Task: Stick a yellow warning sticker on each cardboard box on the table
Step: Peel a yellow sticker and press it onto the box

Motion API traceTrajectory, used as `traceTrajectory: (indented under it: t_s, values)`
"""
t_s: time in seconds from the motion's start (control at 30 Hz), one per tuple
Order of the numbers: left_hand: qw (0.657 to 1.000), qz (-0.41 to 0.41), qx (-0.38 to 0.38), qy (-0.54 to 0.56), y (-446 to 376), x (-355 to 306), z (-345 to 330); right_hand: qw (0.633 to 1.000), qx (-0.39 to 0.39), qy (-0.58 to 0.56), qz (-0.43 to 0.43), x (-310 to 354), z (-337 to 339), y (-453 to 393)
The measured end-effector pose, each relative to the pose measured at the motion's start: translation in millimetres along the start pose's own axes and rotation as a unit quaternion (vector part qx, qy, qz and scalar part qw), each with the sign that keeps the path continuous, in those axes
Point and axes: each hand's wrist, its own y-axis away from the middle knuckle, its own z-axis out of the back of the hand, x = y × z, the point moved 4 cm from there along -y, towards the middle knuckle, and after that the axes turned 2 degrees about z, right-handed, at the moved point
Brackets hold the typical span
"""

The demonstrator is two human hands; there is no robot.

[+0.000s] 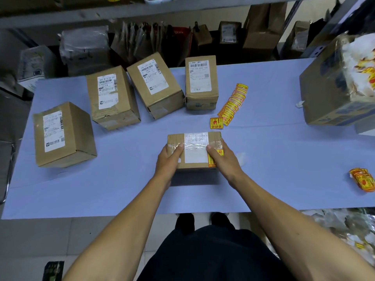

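Head camera: a person stands at a pale blue table (274,159), both bare forearms reaching to a small brown cardboard box (194,151) at the centre of the frame. The left hand (168,159) grips the box's left end, thumb laid over the taped top; the right hand (222,157) clasps the right end, thumb pressed beside the white shipping label. A yellow-and-red warning sticker (213,159) sits on the box top, partly hidden under the right hand.

At nine o'clock from the held box stands a taller brown cardboard box (63,136) with a white label. Three more labelled brown cardboard boxes (154,84) line up from ten to twelve o'clock. None of the four shows a yellow sticker on its visible faces.

A fanned strip of yellow warning stickers (231,104) lies at one o'clock, just beside the rightmost upright box. A smaller heap of yellow stickers (363,179) rests at three o'clock near the table edge. A large taped carton (332,94) occupies two o'clock.
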Motion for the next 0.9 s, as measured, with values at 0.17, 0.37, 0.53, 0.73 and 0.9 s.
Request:
traceTrajectory:
  t_s: [0.17, 0.37, 0.53, 0.73, 0.9]
  values:
    - [1.0, 0.0, 0.01, 0.011, 2, -6, 0, 1.0, 0.001, 0.018, 0.012, 5, 2, 1]
    - [0.998, -0.05, 0.021, 0.034, 6, -40, -14, 0.999, -0.028, 0.002, 0.042, 29, 26, 7]
    - [0.994, -0.092, 0.059, 0.031, 10, -89, -53, 0.995, -0.073, -0.015, 0.066, 54, 74, 8]
    - [0.986, -0.118, 0.114, 0.021, 11, -132, -111, 0.99, -0.116, -0.037, 0.079, 69, 137, 7]
    - [0.984, -0.089, 0.151, -0.006, 1, -148, -170, 0.985, -0.157, -0.044, 0.059, 57, 189, 1]
